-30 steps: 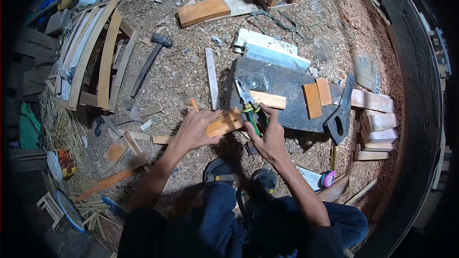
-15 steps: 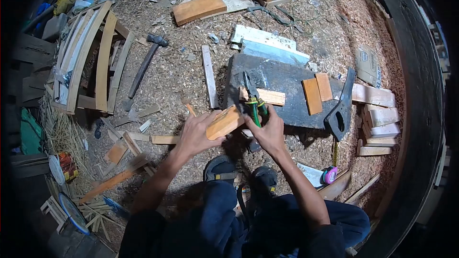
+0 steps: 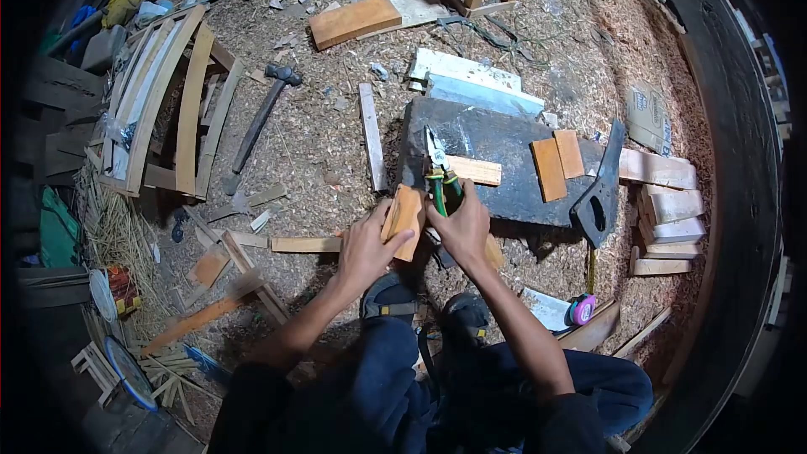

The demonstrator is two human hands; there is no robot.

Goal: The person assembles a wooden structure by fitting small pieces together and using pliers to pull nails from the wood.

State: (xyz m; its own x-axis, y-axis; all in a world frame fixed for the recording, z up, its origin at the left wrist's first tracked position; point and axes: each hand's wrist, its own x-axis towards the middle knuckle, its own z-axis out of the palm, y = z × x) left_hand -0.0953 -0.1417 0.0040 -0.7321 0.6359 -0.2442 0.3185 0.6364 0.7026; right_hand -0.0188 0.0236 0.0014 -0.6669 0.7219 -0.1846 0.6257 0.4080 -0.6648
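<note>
My left hand [image 3: 367,245] is wrapped around a short, orange-brown wood block [image 3: 407,220], which stands nearly upright with a notch or groove showing on its face. Combination pliers [image 3: 436,161] with green and yellow handles are in my right hand [image 3: 462,227], fingers closed around the grips. Their jaws point away from me over the left end of a dark, thick board [image 3: 513,134], and my right thumb lies close beside the block. A pale wood strip [image 3: 476,170] rests on that board behind the pliers. Another piece of light wood [image 3: 494,250] shows partly behind my right wrist.
Two small wood pieces [image 3: 550,170] and a handsaw [image 3: 598,193] lie at the board's right end. A hammer [image 3: 262,122] lies on the shavings at left, near a curved slatted frame [image 3: 181,101]. A pink tape measure [image 3: 582,309] is at lower right, below stacked wood pieces [image 3: 672,227].
The wood block has turned from slanting to nearly upright in my left hand, which moved right. My right hand shifted slightly left, still holding the pliers, whose jaws now show brighter.
</note>
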